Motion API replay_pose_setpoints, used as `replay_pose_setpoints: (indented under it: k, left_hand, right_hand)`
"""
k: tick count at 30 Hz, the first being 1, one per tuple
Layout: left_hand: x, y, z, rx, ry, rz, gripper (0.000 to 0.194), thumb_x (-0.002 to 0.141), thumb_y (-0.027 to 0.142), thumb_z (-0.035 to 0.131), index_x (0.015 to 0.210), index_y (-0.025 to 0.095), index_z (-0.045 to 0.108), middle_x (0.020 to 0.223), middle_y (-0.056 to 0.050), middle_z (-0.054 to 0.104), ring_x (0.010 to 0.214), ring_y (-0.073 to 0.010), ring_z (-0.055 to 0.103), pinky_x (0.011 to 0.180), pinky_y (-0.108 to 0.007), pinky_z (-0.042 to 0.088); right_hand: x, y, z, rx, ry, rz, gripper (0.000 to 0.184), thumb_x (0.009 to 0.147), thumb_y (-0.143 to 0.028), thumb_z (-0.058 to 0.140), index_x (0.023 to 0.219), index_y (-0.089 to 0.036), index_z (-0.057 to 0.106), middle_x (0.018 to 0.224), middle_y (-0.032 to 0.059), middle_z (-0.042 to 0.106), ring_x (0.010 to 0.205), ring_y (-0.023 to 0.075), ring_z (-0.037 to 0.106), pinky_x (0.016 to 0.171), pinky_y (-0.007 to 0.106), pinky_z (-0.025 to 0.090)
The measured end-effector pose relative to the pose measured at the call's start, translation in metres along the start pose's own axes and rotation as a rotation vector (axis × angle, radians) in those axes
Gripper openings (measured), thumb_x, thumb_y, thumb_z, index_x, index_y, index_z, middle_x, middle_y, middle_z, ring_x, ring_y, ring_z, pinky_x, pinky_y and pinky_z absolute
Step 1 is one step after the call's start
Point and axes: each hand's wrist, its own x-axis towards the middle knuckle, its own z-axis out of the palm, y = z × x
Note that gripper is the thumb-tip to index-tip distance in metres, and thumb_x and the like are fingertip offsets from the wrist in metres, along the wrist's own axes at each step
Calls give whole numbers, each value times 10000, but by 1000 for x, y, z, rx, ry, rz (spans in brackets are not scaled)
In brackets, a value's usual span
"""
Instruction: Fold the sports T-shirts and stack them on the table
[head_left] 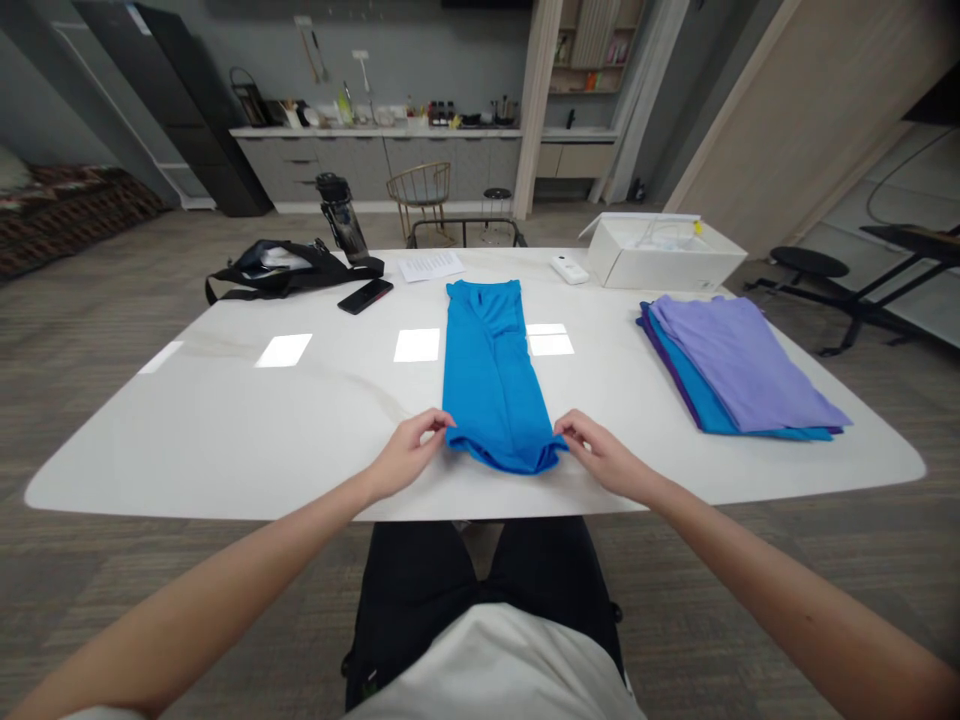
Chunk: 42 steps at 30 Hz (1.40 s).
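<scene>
A bright blue garment (495,370), folded into a long narrow strip, lies on the white table (345,450) in front of me. My left hand (414,445) pinches the near left corner of its hem. At the near right corner, my right hand (596,450) pinches the cloth between thumb and fingers. Between the two hands the near edge bulges and sags slightly toward me. The far end of the garment rests flat, with a few creases. Its exact kind does not show.
To the right is a stack of folded clothes (750,360), lavender on top. Behind it stand an open white box (660,265) and a small white device (570,269). At the far left are a black bag (285,270), a bottle (343,220), a phone (365,296) and a paper sheet (431,265).
</scene>
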Motion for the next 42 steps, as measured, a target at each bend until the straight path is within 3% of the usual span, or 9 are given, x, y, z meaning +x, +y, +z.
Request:
replay_pose_setpoints:
  k: [4,7,13,17,21,26,31,36,42]
  left_hand:
    - [69,-15,-1,-425,201,-289,229,825,369,684,946,179,644,837,-11,670,778,-148,621,794,-285,513]
    - [108,-33,-3,-596,202,-599,225,732,337,704,848,160,628,784,-31,672,718,-149,630,721,-275,514]
    - [142,-44,-19,-341,48,-756,392,567,347,878,809,169,627,746,-44,686,712,-189,653,699,-319,540]
    - [152,-50,-26,53,0,-605,317,661,396,811,654,206,557,572,17,550,630,-182,583,634,-316,488]
    - [153,-53,-34,312,16,-266,252,824,469,666,787,219,662,746,-1,650,749,-201,614,725,-328,479]
    - [149,-52,-46,313,29,-124,281,947,472,554,996,242,707,929,-10,710,853,-204,635,818,-322,484]
    - [164,-60,-55,253,46,-46,258,985,442,540,1025,245,702,906,2,700,825,-178,613,798,-305,479]
    - [227,-52,-76,120,216,84,222,965,427,606,989,229,702,926,-2,694,827,-157,600,777,-279,487]
    - [353,-64,-94,-407,326,75,215,941,403,606,1031,214,652,933,-18,696,889,-189,665,848,-321,538]
  right_hand:
    - [72,26,-5,221,210,246,301,935,-519,571,979,-222,605,753,-15,576,665,151,513,645,289,441]
    - [115,52,-6,243,159,526,429,844,-613,664,786,-192,608,655,-12,553,543,113,430,535,273,353]
    - [146,80,-8,0,37,612,593,689,-751,755,604,-197,563,540,-29,474,527,112,403,520,276,292]
    - [151,83,-7,-109,93,560,413,740,-594,740,685,-198,638,617,-7,579,633,159,532,600,280,365]
    - [152,81,-18,-115,101,404,360,823,-563,646,813,-207,698,755,18,664,739,193,594,682,304,406]
    - [155,88,-36,-63,111,234,403,864,-610,625,886,-217,717,904,45,687,802,205,581,758,338,440]
    - [172,99,-45,0,171,160,383,889,-597,638,881,-222,714,876,40,670,796,206,575,761,352,451]
    - [227,94,-71,77,323,101,310,917,-524,655,973,-231,738,931,37,698,868,204,610,800,340,469]
    - [337,113,-110,319,422,89,294,843,-496,723,817,-214,646,691,-15,574,629,130,501,590,262,411]
